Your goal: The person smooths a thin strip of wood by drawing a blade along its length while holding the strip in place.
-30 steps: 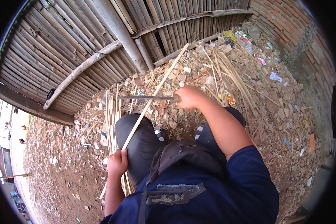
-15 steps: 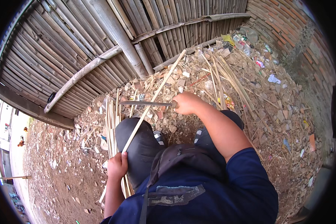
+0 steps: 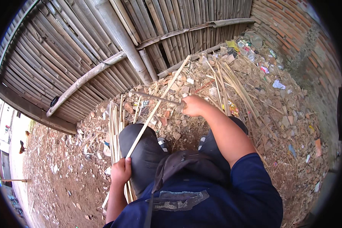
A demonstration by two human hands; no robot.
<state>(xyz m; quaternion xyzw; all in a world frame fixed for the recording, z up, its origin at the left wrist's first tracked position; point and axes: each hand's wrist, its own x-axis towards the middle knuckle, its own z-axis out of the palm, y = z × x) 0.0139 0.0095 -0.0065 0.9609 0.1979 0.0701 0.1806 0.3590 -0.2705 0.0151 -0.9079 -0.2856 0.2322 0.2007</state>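
Head view showed the person's left hand [image 3: 121, 171] closed on the near end of a pale strip [image 3: 152, 118], its thumb lying along it; the other fingers were mostly hidden. The strip slanted over the left knee [image 3: 137, 140] toward the far right, its far tip above the rubble [image 3: 176, 135]. The right hand [image 3: 193, 105] was clamped round the handle of a knife [image 3: 148, 95], hiding most of that handle. The blade pointed left and crossed the strip; its far end was blurred, and I cannot tell whether the edge touched the strip.

Left of the knee stood a bundle of strips [image 3: 115, 127], its lower part partly covered by the left hand and forearm. More strips [image 3: 241, 89] lay at the far right. Both feet [image 3: 162, 144] were largely concealed by the legs and a dark bag [image 3: 190, 167].
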